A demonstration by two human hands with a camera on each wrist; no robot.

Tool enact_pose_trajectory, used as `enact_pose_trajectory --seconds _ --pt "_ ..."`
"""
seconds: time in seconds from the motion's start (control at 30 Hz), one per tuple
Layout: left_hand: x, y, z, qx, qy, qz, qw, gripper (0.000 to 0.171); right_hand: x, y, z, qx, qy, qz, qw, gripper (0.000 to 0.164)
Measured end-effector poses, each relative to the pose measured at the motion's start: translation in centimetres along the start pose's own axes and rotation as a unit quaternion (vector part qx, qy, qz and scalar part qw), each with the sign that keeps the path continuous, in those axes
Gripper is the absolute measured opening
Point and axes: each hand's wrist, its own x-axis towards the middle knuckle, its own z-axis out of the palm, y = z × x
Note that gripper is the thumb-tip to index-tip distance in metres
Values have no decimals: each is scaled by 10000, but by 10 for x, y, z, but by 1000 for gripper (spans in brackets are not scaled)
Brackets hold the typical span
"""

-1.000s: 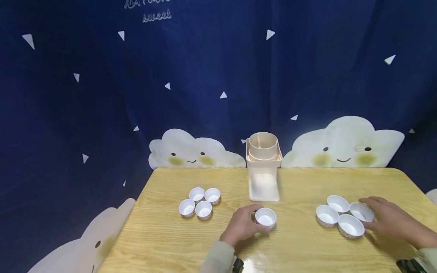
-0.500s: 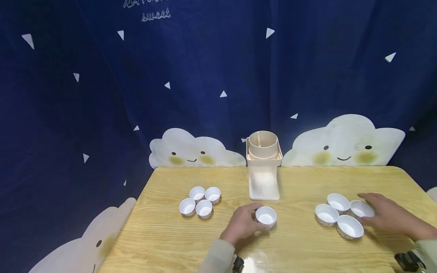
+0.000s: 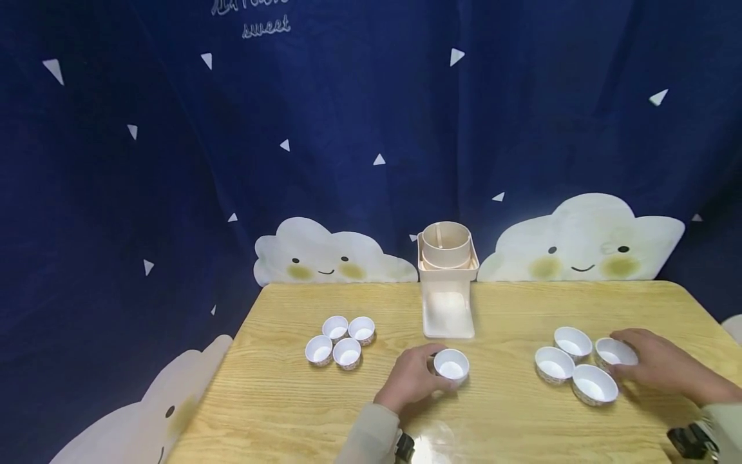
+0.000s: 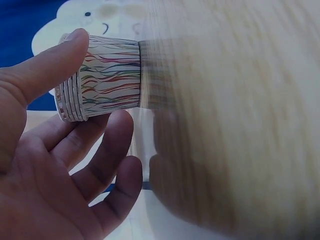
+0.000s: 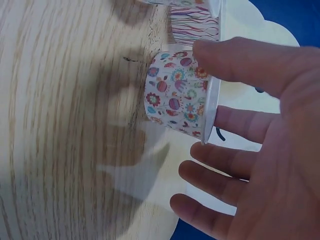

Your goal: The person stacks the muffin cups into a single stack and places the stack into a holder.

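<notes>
In the head view, my left hand (image 3: 410, 379) holds a stack of nested paper baking cups (image 3: 451, 365) at the middle of the table. The left wrist view shows several rims on that wavy-striped stack (image 4: 111, 75), with thumb and fingers on opposite sides. At the right, my right hand (image 3: 663, 366) pinches a white-lined baking cup (image 3: 616, 352) by its rim. Flowers cover the outside of this cup (image 5: 175, 97) in the right wrist view; its base is at the table, the lower fingers spread free. Three more cups (image 3: 594, 385) stand close to its left.
Several white-lined cups (image 3: 346, 354) stand in a cluster on the left of the wooden table (image 3: 278, 412). A cream dispenser-like stand (image 3: 447, 309) with a round container (image 3: 446, 245) on top is at the back middle. Behind hangs a dark blue curtain (image 3: 348, 96).
The pinched cup at the right has shifted slightly away from its neighbours, and the right hand with it. The left hand and its stack stay in place.
</notes>
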Motion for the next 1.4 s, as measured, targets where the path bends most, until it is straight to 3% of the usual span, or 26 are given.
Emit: enact_pose_trajectory --seconds 0.3,0.57,0.77,1.03,1.17,1.4 --pt "1 -2 2 -91 2 -5 10000 53 -1 1 -4 -179 241 -101 9995 64" --pt "0 -2 2 -170 51 23 9998 51 3 -13 -22 -178 -14 322 9993 74" --pt "-1 1 3 -370 64 33 9993 51 4 -30 -34 -305 283 89 9991 73" --pt "2 2 5 -269 244 50 9993 52 6 -53 -38 -284 724 -502 9957 67" --pt "7 2 8 -400 297 97 9987 51 8 -59 -38 -266 625 -462 9966 69" --pt "13 1 12 -443 324 -94 9984 49 13 -68 -38 -246 409 -418 9980 74"
